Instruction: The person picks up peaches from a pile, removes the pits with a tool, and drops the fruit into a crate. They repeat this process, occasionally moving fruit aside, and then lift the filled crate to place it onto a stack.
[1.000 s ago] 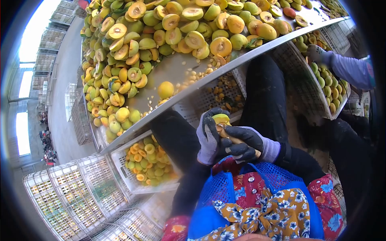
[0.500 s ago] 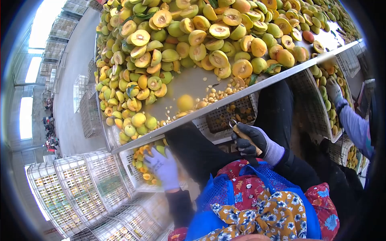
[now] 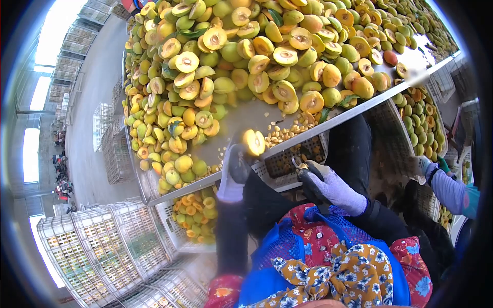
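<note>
My left hand (image 3: pixel 236 167), in a lavender glove with a dark palm, is at the metal table's near edge. Its fingers close on a cut yellow apricot (image 3: pixel 253 142), though motion blurs them. My right hand (image 3: pixel 334 187), gloved alike, is wrapped round a small tool with a curved metal tip (image 3: pixel 294 161); most of its handle is hidden in the fist. Halved and whole apricots (image 3: pixel 221 84) are heaped on the table (image 3: pixel 246 115), with loose pale pits (image 3: pixel 280 134) along its front rim.
A crate of dark bits (image 3: pixel 287 163) stands under the table edge. Another crate with apricot halves (image 3: pixel 195 215) is at lower left, near stacked white crates (image 3: pixel 108 231). At right, a co-worker's sleeve (image 3: pixel 449 190) is beside a crate of fruit (image 3: pixel 421 123).
My left hand has come up from the lower-left crate to the table edge and taken hold of an apricot. My right hand has turned slightly, keeping the tool. The co-worker's arm has moved down.
</note>
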Tool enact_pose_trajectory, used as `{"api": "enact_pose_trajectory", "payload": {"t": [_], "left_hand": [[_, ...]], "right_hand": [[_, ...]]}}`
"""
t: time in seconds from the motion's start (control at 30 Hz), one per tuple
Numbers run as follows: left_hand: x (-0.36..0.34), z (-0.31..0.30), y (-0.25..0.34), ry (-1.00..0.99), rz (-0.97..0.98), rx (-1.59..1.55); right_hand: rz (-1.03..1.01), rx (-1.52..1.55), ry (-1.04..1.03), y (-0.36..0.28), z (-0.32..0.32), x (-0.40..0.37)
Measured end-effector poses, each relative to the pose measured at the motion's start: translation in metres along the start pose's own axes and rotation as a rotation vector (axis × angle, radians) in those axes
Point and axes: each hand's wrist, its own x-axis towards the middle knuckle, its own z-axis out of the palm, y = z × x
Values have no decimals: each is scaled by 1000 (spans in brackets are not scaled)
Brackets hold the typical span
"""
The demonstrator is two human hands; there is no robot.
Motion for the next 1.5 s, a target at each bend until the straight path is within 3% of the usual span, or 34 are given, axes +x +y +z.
{"api": "enact_pose_trajectory", "payload": {"t": [0.03, 0.13, 0.17, 0.23, 0.33, 0.43, 0.53, 0.57, 0.63, 0.7, 0.8, 0.87, 0.93, 0.97, 1.03, 1.1, 1.2, 1.23, 1.33, 1.4, 1.5], "left_hand": [[-12, 28, 7, -46, -43, -160], [-31, 44, -7, -143, -163, -383], [-36, 46, -22, -64, -131, -432], [-45, 60, -35, 42, 32, 25], [-50, 66, -42, 91, 30, -277], [-57, 76, -39, 48, 93, -433], [-60, 83, -38, 123, 0, -396], [-62, 86, -42, 228, 88, -176], [-64, 82, -51, 249, 256, 333], [-69, 89, -49, 213, 226, 209], [-70, 92, -66, 236, 437, 232], [-73, 94, -62, 212, 455, 301], [-74, 94, -62, 168, 445, 294], [-72, 92, -64, 135, 429, 254], [-68, 92, -64, 50, 371, 125], [-68, 79, -60, 17, 195, 246], [-66, 65, -68, 91, 133, 440], [-66, 64, -68, 108, 209, 643], [-65, 82, -67, 211, 206, 348], [-67, 100, -59, 251, 138, 122], [-66, 95, -71, 311, 172, 170]], "right_hand": [[-278, -296, 43, 4, 1, 3], [-586, -727, 105, -5, 8, 6], [-450, -697, 76, -7, 11, 4], [-266, -618, 37, -12, 15, 2], [-301, -620, 107, -1, 18, 1], [-176, -554, 30, -11, 19, -4], [-338, -759, -43, -8, 22, -7], [-383, -772, -42, -2, 22, -8], [-455, -768, -30, 18, 26, -7], [-486, -699, 11, 33, 33, -3], [-474, -434, -25, 19, 35, -6], [-208, -12, -159, -2, 27, -7], [319, 614, -346, -13, 19, -7], [378, 625, -313, -15, 21, -11], [326, 321, -181, -16, 24, -13], [256, -37, -89, -7, 24, -11], [-241, -459, 92, 25, 36, -5], [-154, -504, 63, 23, 36, -7], [-69, -601, 15, 8, 33, -11], [-104, -587, 53, 8, 34, -13], [-221, -606, 63, 12, 31, -14]]}}
